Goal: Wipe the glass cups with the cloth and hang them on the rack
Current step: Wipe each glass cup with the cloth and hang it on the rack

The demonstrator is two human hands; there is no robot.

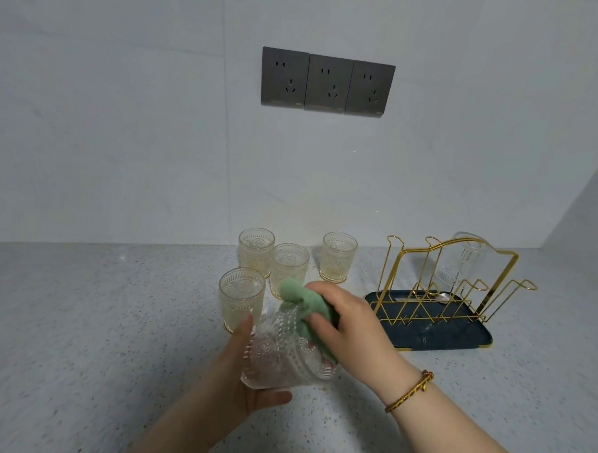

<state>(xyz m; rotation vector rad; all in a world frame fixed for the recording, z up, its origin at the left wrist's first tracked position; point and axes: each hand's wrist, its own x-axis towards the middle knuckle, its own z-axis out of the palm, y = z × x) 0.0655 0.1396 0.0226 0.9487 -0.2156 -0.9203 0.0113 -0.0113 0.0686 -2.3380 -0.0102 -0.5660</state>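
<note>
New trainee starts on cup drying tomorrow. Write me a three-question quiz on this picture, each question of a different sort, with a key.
1. True or false: the right hand holds the green cloth against the glass cup gripped by the left hand.
2. How many cups stand upright on the counter? A two, B four, C six.
3. Fill in: the gold rack stands on a dark ___ tray.

Key: 1 true; 2 B; 3 blue.
</note>
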